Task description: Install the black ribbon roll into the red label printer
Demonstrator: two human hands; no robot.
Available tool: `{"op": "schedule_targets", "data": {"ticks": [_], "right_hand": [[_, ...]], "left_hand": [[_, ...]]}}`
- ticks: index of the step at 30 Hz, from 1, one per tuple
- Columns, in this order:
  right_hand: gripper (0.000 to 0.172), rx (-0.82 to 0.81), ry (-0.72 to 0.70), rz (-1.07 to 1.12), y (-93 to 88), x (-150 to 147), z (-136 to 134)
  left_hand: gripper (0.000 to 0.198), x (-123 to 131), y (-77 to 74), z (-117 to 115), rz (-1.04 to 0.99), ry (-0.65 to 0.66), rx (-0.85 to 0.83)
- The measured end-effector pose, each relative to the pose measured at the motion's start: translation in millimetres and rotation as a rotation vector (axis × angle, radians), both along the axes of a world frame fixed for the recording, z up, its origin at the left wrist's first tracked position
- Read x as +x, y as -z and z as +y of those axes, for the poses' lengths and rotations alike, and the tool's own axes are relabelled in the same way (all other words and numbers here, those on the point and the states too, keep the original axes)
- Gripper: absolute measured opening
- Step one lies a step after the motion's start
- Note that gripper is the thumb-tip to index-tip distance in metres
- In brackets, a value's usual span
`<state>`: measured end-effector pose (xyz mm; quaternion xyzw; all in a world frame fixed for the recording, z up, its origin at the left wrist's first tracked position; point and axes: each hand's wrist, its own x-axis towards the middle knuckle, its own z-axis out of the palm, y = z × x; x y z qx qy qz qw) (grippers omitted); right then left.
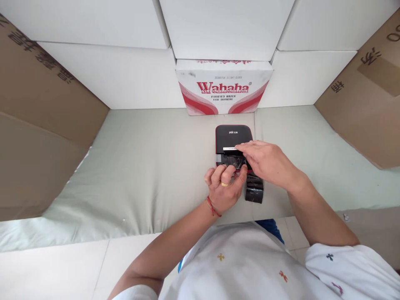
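A flat black device (233, 135) with a red edge, a small white logo and a white label strip lies on the green cloth. Across its front part is a glossy black strip (233, 161). A similar shiny black piece (254, 189) reaches from the device's front right corner onto the cloth. My left hand (225, 185), with a ring and a red string bracelet, has its fingers curled at the device's front edge, thumb and forefinger on the glossy strip. From the right, my right hand (268, 160) rests on the device with straight fingers; its thumb is mostly hidden.
Behind the device stands a white and red Wahaha water carton (224, 96), against stacked white boxes (140, 75). Brown cartons flank the surface at left (40, 137) and right (368, 96). The green cloth (140, 166) ends at the table edge near my body.
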<state>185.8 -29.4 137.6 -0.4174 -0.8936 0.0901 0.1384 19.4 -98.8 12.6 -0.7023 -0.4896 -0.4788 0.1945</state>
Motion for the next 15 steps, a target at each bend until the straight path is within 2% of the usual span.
{"op": "schedule_targets", "data": {"ticks": [4,9,12,15], "right_hand": [[0.051,-0.002,0.009,-0.085,5.4,-3.9,-7.3],[0.05,-0.044,-0.006,-0.134,-1.0,-10.1,-7.9],[0.05,-0.061,-0.026,-0.145,-3.5,-10.6,-6.8],[0.054,-0.047,-0.042,-0.122,1.5,-7.7,-5.7]], "left_hand": [[0.048,1.0,-8.0,-1.3,0.004,0.046,-0.088],[0.04,-3.3,-20.2,0.7,0.084,0.09,-0.156],[0.037,-4.9,-20.2,2.4,0.067,0.103,-0.108],[0.035,-4.0,-16.9,3.1,0.035,0.12,-0.089]]}}
